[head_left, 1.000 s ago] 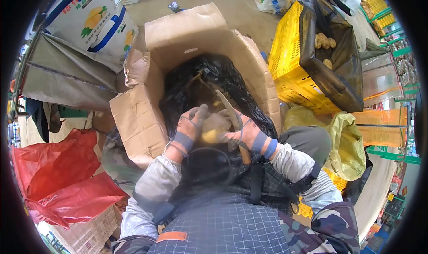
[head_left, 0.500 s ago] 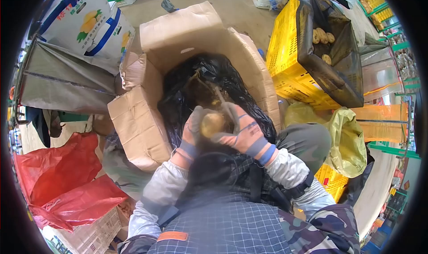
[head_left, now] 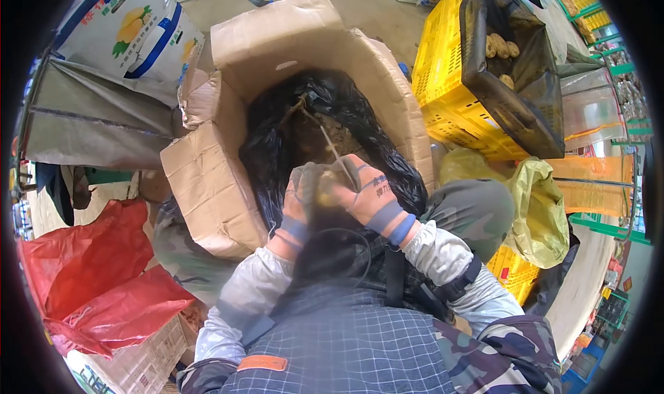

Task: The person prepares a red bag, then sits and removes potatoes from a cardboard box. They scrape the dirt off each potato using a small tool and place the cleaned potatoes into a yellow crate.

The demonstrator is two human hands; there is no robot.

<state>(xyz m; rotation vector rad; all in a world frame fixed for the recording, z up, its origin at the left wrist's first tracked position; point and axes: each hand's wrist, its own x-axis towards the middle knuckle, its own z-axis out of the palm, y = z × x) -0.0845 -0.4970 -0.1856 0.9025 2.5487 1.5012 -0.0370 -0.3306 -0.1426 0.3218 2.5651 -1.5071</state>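
Observation:
In my gloved left hand [head_left: 299, 190] is a yellowish potato [head_left: 328, 188], partly covered by fingers and a dark blur. My gloved right hand [head_left: 363, 190] is closed around a thin knife-like tool [head_left: 333, 144]; its narrow length points away from me, and the grip end is hidden. The right fingers also press against the potato. Both hands are over the near side of a cardboard box [head_left: 242, 45] lined with a black plastic bag [head_left: 387, 142]. Brown, soil-like contents [head_left: 311, 139] lie inside the bag.
At the right, a yellow crate [head_left: 443, 69] with a dark liner holds several potatoes [head_left: 499, 46]. A yellow-green sack [head_left: 539, 214] stands below it. Red plastic bags [head_left: 104, 263] lie at the left, and printed white cartons [head_left: 131, 27] stand behind.
My hands have drawn closer together around the potato, which is now more covered. The tool has swung so that its length shows more, slanting up and left over the box.

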